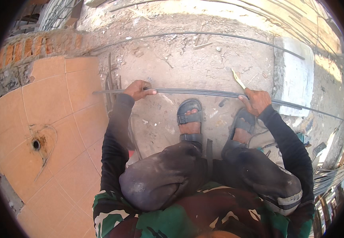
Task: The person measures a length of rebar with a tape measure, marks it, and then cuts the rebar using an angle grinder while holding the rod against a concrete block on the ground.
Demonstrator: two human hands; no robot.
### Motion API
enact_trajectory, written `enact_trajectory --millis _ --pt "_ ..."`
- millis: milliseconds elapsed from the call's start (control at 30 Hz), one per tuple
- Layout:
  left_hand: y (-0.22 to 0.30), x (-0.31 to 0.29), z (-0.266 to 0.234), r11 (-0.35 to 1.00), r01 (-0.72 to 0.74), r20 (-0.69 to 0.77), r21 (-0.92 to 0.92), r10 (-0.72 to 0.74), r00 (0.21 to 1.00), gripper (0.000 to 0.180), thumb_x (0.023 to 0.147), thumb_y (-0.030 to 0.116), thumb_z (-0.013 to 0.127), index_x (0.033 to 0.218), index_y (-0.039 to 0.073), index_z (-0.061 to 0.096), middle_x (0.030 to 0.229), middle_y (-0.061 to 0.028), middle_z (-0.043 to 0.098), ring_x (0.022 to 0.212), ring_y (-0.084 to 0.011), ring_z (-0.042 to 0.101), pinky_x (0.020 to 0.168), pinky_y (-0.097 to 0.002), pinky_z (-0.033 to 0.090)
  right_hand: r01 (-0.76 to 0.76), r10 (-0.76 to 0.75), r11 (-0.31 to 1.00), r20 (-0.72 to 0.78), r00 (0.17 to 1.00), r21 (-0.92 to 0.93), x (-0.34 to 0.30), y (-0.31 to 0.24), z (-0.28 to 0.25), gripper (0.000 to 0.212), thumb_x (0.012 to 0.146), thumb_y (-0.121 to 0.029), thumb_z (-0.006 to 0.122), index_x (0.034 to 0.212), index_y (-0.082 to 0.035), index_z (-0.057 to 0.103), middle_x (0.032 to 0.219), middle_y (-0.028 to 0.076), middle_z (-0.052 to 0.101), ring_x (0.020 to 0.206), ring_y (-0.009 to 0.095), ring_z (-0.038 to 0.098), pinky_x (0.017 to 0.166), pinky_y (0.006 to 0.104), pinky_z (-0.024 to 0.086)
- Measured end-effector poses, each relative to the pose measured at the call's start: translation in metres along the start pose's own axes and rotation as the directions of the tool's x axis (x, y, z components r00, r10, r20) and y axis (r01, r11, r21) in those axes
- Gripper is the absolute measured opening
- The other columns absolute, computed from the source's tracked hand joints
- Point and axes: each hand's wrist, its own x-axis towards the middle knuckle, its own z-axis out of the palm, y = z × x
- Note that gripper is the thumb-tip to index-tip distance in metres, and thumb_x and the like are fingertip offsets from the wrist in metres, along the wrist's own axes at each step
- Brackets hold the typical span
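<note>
A thin bundle of grey steel rods (196, 92) stretches crosswise in front of my feet. My left hand (139, 90) is closed round the bundle near its left end, thumb lying along the rods. Farther right, my right hand (258, 101) grips the same bundle, its thumb pressed down on it. A slim, pale yellow piece (238, 79) sticks out forward from the right hand; its other end is hidden by the fingers, so its kind cannot be made out. Past the right hand, one rod reaches farther right than the others.
Orange floor tiles (47, 105) with a round drain hole (36, 144) lie at left, beside broken brickwork (29, 47). A pale concrete slab (295, 77) lies under the rods' right part. Beyond, a long rod (188, 33) crosses the dirt ground. Several rods (330, 180) lie at lower right.
</note>
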Motion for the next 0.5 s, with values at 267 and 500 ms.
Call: enact_trajectory --millis 267,500 --pt "-0.005 -0.001 0.015 0.962 -0.103 -0.137 0.254 0.141 0.981 0.049 0.078 0.051 0.071 0.080 0.002 0.063 0.068 -0.0168 0.059 0.068 -0.0310 0.058 0.064 -0.0412 0.044 0.044 -0.044 0.999 0.051 0.998 0.009 0.003 0.001 -0.003 0.034 0.091 -0.037 0.057 0.081 -0.005 0.052 0.057 0.015 0.056 0.054 0.035 0.060 0.051 0.0459 0.045" --pt "0.003 -0.004 0.017 0.891 -0.175 -0.216 0.419 0.285 0.934 0.043 0.074 0.046 0.074 0.087 0.006 0.068 0.074 -0.0176 0.064 0.076 -0.0379 0.062 0.067 -0.0445 0.047 0.041 -0.043 0.997 0.034 0.998 0.064 0.004 0.000 -0.004 0.029 0.089 -0.032 0.061 0.084 -0.005 0.054 0.066 0.015 0.059 0.062 0.036 0.061 0.057 0.0454 0.047"
